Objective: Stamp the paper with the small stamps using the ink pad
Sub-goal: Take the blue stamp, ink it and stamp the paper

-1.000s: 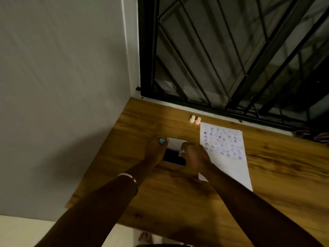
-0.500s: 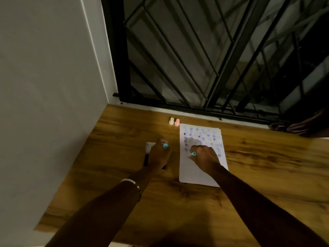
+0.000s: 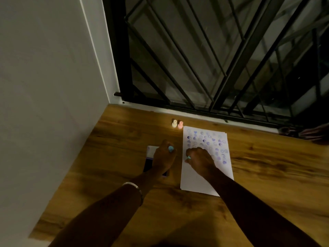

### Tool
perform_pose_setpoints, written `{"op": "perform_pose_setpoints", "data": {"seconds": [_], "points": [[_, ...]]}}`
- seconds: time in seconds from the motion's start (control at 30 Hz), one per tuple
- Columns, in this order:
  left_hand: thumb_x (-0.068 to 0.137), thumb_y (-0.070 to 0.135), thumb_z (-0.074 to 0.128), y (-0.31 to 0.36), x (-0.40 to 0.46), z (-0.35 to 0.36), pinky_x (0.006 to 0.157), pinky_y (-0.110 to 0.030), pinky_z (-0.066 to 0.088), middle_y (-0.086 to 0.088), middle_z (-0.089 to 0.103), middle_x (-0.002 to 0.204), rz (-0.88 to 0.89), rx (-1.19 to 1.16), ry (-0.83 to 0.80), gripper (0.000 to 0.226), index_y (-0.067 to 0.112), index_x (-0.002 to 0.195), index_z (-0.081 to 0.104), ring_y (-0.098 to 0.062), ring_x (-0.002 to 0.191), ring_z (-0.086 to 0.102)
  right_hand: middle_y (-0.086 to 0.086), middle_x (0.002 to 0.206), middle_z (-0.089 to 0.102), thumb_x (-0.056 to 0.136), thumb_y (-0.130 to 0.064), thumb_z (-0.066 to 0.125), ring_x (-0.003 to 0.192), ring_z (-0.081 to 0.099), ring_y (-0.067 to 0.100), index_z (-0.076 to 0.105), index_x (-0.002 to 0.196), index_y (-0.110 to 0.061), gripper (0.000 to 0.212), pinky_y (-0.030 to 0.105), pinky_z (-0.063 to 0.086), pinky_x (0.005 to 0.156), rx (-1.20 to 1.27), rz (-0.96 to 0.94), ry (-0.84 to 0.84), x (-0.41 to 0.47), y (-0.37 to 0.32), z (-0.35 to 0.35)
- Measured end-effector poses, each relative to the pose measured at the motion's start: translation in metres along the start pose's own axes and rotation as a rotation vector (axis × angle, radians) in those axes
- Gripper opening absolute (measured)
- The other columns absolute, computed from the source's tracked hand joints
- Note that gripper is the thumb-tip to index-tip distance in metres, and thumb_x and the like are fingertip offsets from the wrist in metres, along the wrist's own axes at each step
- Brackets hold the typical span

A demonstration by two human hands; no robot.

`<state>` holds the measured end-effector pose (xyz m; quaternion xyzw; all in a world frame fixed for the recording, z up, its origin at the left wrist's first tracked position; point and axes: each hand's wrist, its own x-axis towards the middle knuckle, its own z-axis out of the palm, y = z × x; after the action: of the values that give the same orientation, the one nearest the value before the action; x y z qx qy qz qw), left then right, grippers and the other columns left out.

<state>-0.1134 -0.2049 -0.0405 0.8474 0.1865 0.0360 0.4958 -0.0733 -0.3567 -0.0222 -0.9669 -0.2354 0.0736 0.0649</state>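
At the far left part of the desk [image 3: 114, 175], near the wall, I see the left hand [image 3: 162, 160] over the ink pad [image 3: 150, 158], fingers curled around a light blue stamp [image 3: 171, 149]. The stamp's top pokes out above the knuckles. The hand covers most of the pad; only the white lid at its far end and a strip of dark ink surface show. Can't tell if the stamp face is touching the ink.

Right hand [image 3: 200, 162] is on the paper [image 3: 195, 182], closed on a teal stamp [image 3: 188, 157] held near the sheet's left edge, about mid-length. Only a sliver of that stamp shows, so I can't confirm contact with the sheet.

The paper lies just right of the ink pad, its long side running toward the window grille [image 3: 204, 59]. Its far half is filled with rows of purple prints; the near half is blank. It looks like more than one sheet stacked, edges slightly offset at the far end.

Two spare stamps stand upright by the far edge of the desk, just off the paper's far left corner: a cream stamp [image 3: 174, 123] and a pink stamp [image 3: 180, 125], side by side, close to touching.

A metal bangle [image 3: 135, 187] sits on the left wrist.
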Motion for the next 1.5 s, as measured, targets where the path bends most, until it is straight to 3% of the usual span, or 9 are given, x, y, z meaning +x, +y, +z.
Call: {"op": "perform_pose_setpoints", "data": {"seconds": [0.1,0.2,0.5,0.67,0.77,0.93,1.17,1.4,1.5], "points": [[0.092,0.028,0.059,-0.001,0.003,0.004,0.054,-0.015,0.042,-0.002,0.065,0.089,0.021,-0.013,-0.008,0.018,0.015,0.103,0.055,-0.012,0.075,0.060,0.008,0.095,0.073,0.082,-0.029,0.074,0.091,0.069,0.024,0.068,0.093,-0.015,0.019,0.032,0.053,0.078,0.017,-0.007,-0.014,0.005,0.002,0.004],[0.092,0.028,0.059,-0.001,0.007,0.010,0.054,-0.017,0.043,-0.004,0.067,0.090,0.030,-0.014,-0.014,0.017,0.015,0.102,0.055,-0.013,0.075,0.061,0.010,0.102,0.071,0.085,-0.029,0.071,0.098,0.067,0.026,0.067,0.098,-0.013,0.022,0.036,0.055,0.087,0.023,-0.006,-0.072,0.009,0.003,0.006],[0.092,0.027,0.059,0.012,0.011,0.014,0.070,-0.027,0.049,-0.006,0.067,0.100,-0.001,-0.014,-0.044,0.018,0.016,0.105,0.056,-0.021,0.090,0.063,0.009,0.106,0.071,0.087,-0.028,0.069,0.100,0.066,0.025,0.067,0.102,-0.013,0.022,0.036,0.054,0.090,-0.004,-0.008,-0.078,0.009,0.001,0.004],[0.091,0.028,0.061,0.013,0.004,0.005,0.062,-0.023,0.048,-0.006,0.069,0.101,-0.015,-0.007,-0.086,0.020,0.016,0.106,0.057,-0.018,0.087,0.064,0.008,0.104,0.072,0.084,-0.031,0.072,0.097,0.068,0.025,0.067,0.101,-0.015,0.023,0.035,0.056,0.085,-0.022,0.008,-0.019,0.001,-0.004,0.000],[0.088,0.022,0.065,0.012,-0.001,-0.001,0.075,-0.037,0.058,-0.013,0.070,0.102,-0.078,-0.100,-0.115,0.023,0.012,0.108,0.059,-0.027,0.091,0.069,0.006,0.102,0.072,0.085,-0.033,0.070,0.094,0.068,0.024,0.066,0.100,-0.017,0.022,0.035,0.055,0.082,-0.025,0.017,-0.001,-0.005,-0.008,-0.005],[0.086,0.009,0.068,0.012,-0.004,-0.013,0.066,-0.025,0.055,-0.016,0.068,0.111,-0.244,-0.323,-0.118,0.031,0.010,0.115,0.059,-0.021,0.083,0.067,0.006,0.100,0.073,0.085,-0.033,0.070,0.090,0.068,0.023,0.067,0.102,-0.018,0.023,0.033,0.054,0.079,0.008,0.024,0.066,-0.014,-0.013,-0.015],[0.097,0.014,0.053,0.029,-0.009,-0.020,0.085,-0.036,0.055,-0.022,0.062,0.124,-0.542,-0.639,-0.196,0.030,0.002,0.124,0.055,-0.021,0.081,0.063,0.007,0.108,0.071,0.092,-0.024,0.061,0.094,0.067,0.021,0.065,0.112,-0.017,0.022,0.035,0.057,0.083,0.084,-0.075,0.096,-0.019,-0.023,-0.030],[0.098,0.017,0.050,0.033,-0.021,-0.020,0.094,-0.041,0.053,-0.023,0.060,0.128,-0.591,-0.703,-0.260,0.032,-0.002,0.125,0.054,-0.035,0.116,0.062,0.017,0.110,0.069,0.093,-0.010,0.058,0.098,0.067,0.030,0.066,0.113,-0.006,0.023,0.041,0.055,0.089,0.154,-0.146,0.082,-0.019,-0.044,-0.034],[0.099,0.011,0.047,0.034,-0.021,-0.022,0.097,-0.043,0.052,-0.025,0.057,0.132,-0.583,-0.709,-0.261,0.033,-0.004,0.128,0.052,-0.038,0.120,0.058,0.013,0.113,0.070,0.092,-0.010,0.059,0.098,0.068,0.027,0.066,0.117,-0.012,0.026,0.037,0.056,0.087,0.125,-0.150,0.080,-0.020,-0.048,-0.032]]}}
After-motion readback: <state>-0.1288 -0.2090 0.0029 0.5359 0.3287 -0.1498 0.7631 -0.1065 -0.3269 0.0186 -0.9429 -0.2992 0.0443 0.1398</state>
